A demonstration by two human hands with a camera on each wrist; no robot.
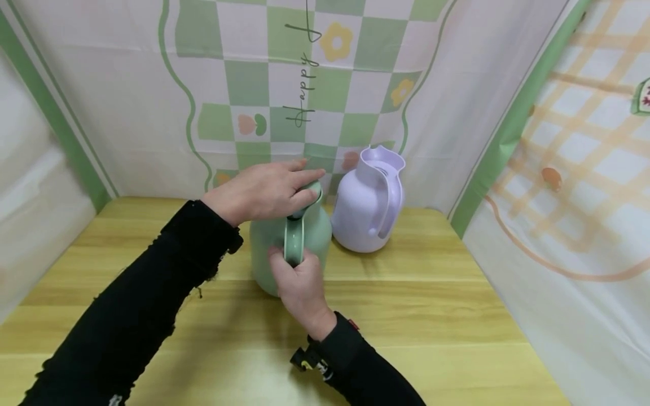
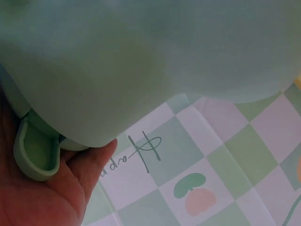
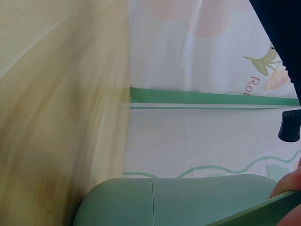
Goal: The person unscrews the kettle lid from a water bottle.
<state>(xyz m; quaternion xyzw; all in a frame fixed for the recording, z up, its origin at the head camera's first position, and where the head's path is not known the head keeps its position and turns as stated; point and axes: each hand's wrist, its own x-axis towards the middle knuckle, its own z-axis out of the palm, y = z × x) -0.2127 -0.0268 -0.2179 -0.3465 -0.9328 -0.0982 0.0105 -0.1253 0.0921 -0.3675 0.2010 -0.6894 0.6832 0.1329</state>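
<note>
A pale green thermos jug [image 1: 264, 259] stands upright on the table, its handle [image 1: 294, 242] facing me. My right hand [image 1: 302, 287] grips this handle, thumb on top. Above it, my left hand [image 1: 259, 189] lies palm down over the jug's lid [image 1: 316, 189], its fingers fairly straight and spread. The left wrist view shows a U-shaped green part [image 2: 37, 150] against the left palm and one fingertip beside the jug's neck. The right wrist view shows the jug's side [image 3: 188, 197] and part of the hand at the handle. My left palm hides most of the lid.
A lilac jug [image 1: 355, 214] stands close on the right of the green one, its handle turned towards the front right. The wooden table [image 1: 437, 321] ends at a checkered cloth backdrop [image 1: 249, 84], with more printed cloth [image 1: 574, 225] at the right side.
</note>
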